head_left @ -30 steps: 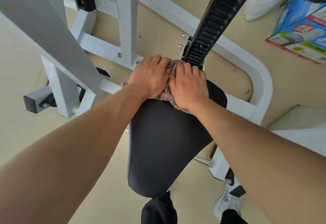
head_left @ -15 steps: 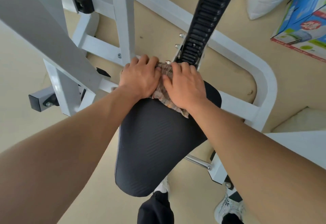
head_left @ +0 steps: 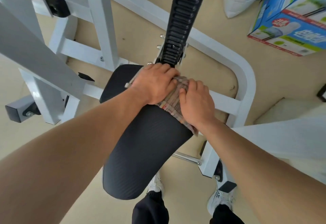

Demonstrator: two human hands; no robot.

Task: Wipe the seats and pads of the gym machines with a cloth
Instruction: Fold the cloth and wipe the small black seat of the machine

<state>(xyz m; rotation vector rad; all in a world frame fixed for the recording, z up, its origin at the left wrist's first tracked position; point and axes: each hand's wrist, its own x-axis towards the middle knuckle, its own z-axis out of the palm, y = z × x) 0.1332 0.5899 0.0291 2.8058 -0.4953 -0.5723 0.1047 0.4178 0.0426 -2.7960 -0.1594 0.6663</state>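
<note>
Head view showed the cloth (head_left: 173, 98) at the seat's (head_left: 144, 146) two o'clock edge, below the black rail (head_left: 181, 22). My left hand (head_left: 155, 86) and right hand (head_left: 195, 103) lay flat on it, fingers slightly curled, pressing not gripping. I judged even pressure and overlapping strokes toward six o'clock best.

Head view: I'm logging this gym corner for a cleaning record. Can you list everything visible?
seat: 1, black, centre, on the frame
cloth: 1, checked, at the seat's far end under both hands
rack bar: 1, black, slotted, rising beyond the seat
frame: 1, white, around the seat
box: 1, blue and green, top right on the floor
floor: beige
shoes: 2, white, bottom
left hand: flat on cloth
right hand: flat on cloth
</note>
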